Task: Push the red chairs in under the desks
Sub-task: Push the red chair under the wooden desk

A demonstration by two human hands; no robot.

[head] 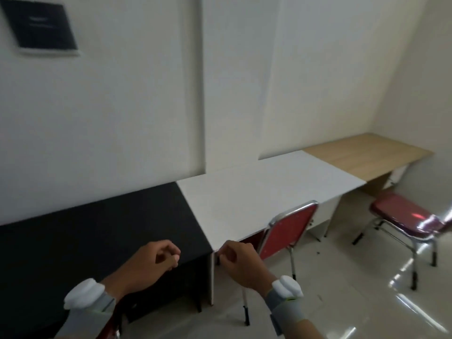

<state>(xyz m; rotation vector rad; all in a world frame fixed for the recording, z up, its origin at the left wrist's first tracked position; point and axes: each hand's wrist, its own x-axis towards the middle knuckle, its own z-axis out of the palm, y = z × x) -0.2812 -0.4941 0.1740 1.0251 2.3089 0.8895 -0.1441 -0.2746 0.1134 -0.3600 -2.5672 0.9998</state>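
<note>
Three desks stand in a row along the wall: a black desk point(97, 228), a white desk point(256, 189) and a wooden desk point(367, 152). One red chair point(289, 230) has its seat under the white desk, with its backrest close to the desk's front edge. A second red chair point(403, 215) stands out on the floor, well apart from the wooden desk. My left hand point(156, 261) hovers over the black desk's front corner with curled fingers and nothing in it. My right hand point(241, 263) is curled at the white desk's near corner, also holding nothing.
A dark framed sign point(40, 26) hangs on the white wall at upper left. A wall pillar point(230, 81) juts out behind the white desk. A shiny tiled floor point(354, 289) spreads to the right. A sliver of red point(110, 330) shows by my left wrist.
</note>
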